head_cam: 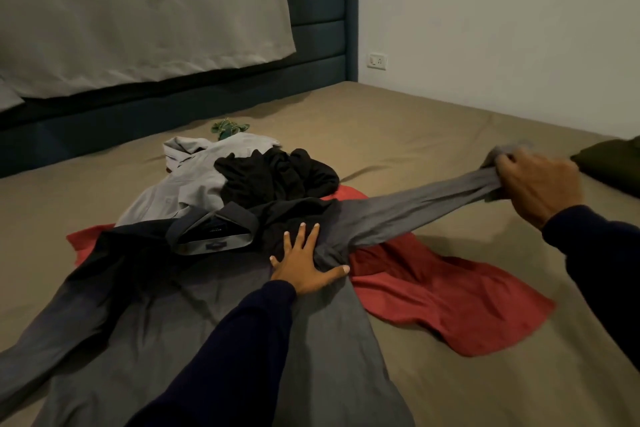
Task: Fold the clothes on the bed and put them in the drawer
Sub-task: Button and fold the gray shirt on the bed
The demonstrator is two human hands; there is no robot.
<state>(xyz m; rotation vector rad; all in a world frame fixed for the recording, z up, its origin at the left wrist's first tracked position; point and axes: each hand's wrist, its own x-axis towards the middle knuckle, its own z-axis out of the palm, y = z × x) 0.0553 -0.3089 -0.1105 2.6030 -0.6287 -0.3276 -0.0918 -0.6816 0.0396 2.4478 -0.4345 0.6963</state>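
A dark grey long-sleeved shirt point(194, 315) lies spread on the bed point(433, 135), collar away from me. My left hand point(304, 263) presses flat with spread fingers on its right shoulder. My right hand point(540, 180) grips the cuff end of its right sleeve point(415, 208), pulled out taut to the right above the sheet. Under the shirt lies a red garment point(446, 302). Beyond the collar sit a crumpled black garment point(277, 173) and a light grey shirt point(187, 177).
A small green item point(228, 128) lies farther up the bed. A folded dark olive garment point(609, 166) rests at the right edge. The dark blue headboard point(322, 28) and a grey hanging cloth point(138, 10) stand at the back; a wall socket point(376, 61) is at right.
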